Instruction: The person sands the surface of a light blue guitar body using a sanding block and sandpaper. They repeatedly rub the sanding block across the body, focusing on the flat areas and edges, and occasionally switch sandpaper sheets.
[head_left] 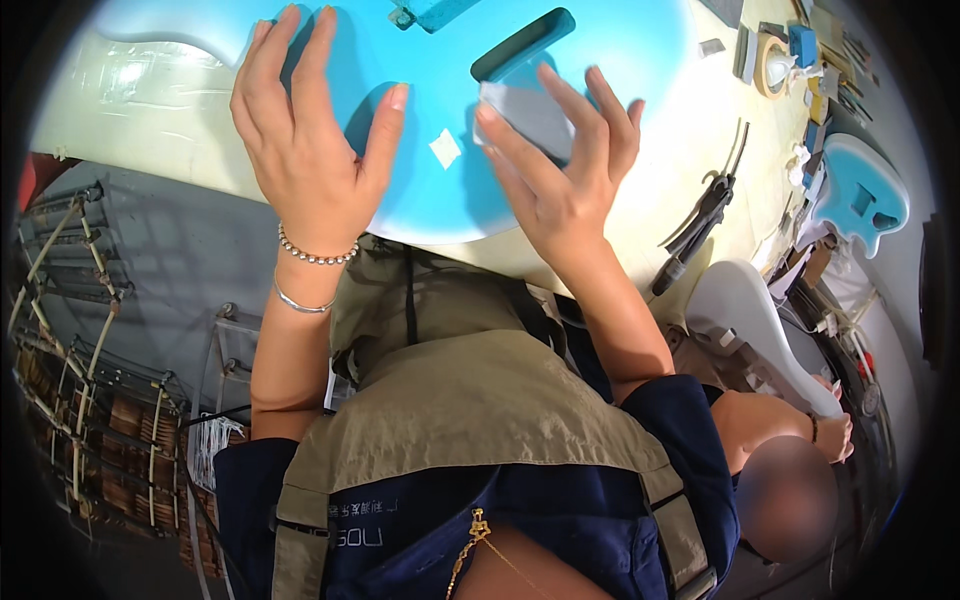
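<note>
A guitar body, glossy light blue fading to white at its edge, lies on the table in front of me. My left hand rests on its left part, palm down, fingers stretched and thumb spread away. My right hand is over a flat grey rectangular pad, its fingertips and thumb around it. That pad lies against the blue surface beside a long dark slot cut into the body. Between my hands a small pale diamond-shaped piece of tape sticks to the paint.
A black air-gun-like tool lies on the table at right. Farther right are a tape roll, small blocks and another blue guitar body. Beside me a co-worker handles a white body. A rack stands at left.
</note>
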